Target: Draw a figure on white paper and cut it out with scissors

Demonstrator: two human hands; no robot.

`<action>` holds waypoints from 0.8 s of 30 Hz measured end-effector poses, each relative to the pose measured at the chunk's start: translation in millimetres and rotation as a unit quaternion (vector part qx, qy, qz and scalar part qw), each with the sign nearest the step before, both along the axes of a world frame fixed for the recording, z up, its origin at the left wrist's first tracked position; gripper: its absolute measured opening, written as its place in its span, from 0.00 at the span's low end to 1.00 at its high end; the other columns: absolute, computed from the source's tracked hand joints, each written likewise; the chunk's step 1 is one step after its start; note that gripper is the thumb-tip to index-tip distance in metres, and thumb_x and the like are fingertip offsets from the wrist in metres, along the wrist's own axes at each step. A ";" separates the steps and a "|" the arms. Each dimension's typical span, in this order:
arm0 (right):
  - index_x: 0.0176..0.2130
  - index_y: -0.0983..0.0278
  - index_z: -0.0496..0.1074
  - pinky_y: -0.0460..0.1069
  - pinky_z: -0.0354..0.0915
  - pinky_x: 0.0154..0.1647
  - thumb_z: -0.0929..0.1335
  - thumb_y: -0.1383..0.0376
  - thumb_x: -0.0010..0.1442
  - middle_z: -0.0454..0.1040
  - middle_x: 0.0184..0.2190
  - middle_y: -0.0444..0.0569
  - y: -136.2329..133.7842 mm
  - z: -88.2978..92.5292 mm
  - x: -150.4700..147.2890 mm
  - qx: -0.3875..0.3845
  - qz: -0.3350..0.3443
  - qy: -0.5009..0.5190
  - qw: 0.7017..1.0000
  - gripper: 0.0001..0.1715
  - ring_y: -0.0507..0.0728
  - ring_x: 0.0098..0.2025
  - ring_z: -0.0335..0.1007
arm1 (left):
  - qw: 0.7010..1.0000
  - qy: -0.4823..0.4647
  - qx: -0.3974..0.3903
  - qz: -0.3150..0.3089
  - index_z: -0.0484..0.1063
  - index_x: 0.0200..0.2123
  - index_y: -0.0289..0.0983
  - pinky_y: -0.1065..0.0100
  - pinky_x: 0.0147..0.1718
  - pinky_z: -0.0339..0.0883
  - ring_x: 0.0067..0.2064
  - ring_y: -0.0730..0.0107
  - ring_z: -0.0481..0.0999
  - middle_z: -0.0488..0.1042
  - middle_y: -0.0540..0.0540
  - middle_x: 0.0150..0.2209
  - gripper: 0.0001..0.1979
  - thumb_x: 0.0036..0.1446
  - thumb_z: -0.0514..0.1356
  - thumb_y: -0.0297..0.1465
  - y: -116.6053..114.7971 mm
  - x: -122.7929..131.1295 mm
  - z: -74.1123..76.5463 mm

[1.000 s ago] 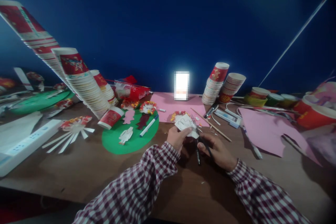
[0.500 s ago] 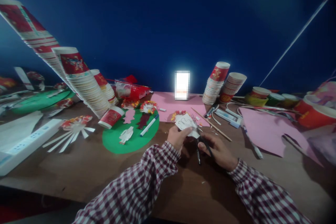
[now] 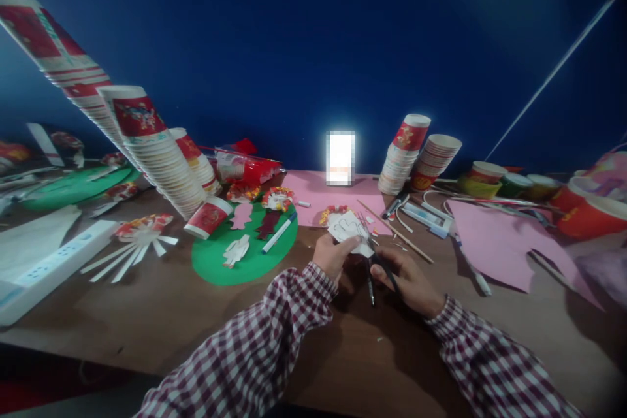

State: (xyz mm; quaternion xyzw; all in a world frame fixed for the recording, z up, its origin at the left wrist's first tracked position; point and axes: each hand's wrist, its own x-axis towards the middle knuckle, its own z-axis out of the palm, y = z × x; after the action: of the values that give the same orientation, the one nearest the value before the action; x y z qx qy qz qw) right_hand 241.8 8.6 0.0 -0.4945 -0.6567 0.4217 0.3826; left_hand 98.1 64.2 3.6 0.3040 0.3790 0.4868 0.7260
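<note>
Near the middle of the table, my left hand (image 3: 332, 256) pinches a small white piece of paper (image 3: 347, 227) with a dark outline drawn on it. My right hand (image 3: 411, 281) grips scissors (image 3: 386, 272) by their black handles, and the blades meet the paper's right side. Below the paper, between the hands, a pen (image 3: 371, 290) lies on the wood. Left of my hands is a green paper disc (image 3: 215, 268) bearing a white cut-out (image 3: 236, 251), a pink cut-out (image 3: 241, 216), a dark red cut-out (image 3: 267, 225) and a marker (image 3: 279, 233).
Tall paper cup stacks (image 3: 147, 144) lean at the left, beside a white power strip (image 3: 59, 268). More cup stacks (image 3: 404, 150) stand at the back right. Pink paper (image 3: 494, 235) and a wooden stick (image 3: 406, 241) lie to the right. A bright pixelated screen (image 3: 339, 158) stands at the back.
Almost nothing differs. Both hands keep their hold on the paper and the scissors, and the view has shifted very slightly.
</note>
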 end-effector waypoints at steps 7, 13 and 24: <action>0.41 0.64 0.69 0.46 0.62 0.32 0.65 0.54 0.56 0.68 0.30 0.46 0.4 -1.9 1.0 -0.006 0.000 -0.004 1.000 0.19 0.54 0.32 0.63 | 1.000 -0.004 0.008 -0.002 0.73 0.30 0.30 0.68 0.31 0.67 0.27 0.71 0.72 0.75 0.44 0.27 0.16 0.33 0.68 0.29 1.7 0.9 -3.7; 0.42 0.64 0.69 0.46 0.63 0.31 0.65 0.53 0.55 0.70 0.31 0.47 0.0 -0.6 0.4 -0.003 -0.002 -0.001 1.000 0.20 0.54 0.32 0.65 | 1.000 -0.004 0.009 0.006 0.74 0.28 0.30 0.67 0.32 0.67 0.27 0.70 0.72 0.75 0.43 0.27 0.16 0.32 0.69 0.29 1.0 1.5 -1.8; 0.42 0.64 0.69 0.45 0.62 0.29 0.65 0.55 0.56 0.68 0.30 0.45 0.5 -5.0 1.3 0.005 -0.007 -0.001 1.000 0.18 0.52 0.30 0.62 | 1.000 -0.004 0.016 0.002 0.73 0.29 0.30 0.68 0.32 0.66 0.27 0.72 0.72 0.75 0.45 0.27 0.16 0.33 0.68 0.29 2.0 1.3 -4.0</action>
State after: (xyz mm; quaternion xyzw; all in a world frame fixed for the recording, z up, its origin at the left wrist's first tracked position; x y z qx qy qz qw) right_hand 243.1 9.1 -5.0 -0.4975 -0.6559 0.4152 0.3871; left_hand 99.4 66.1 -0.4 0.3125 0.3687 0.4959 0.7215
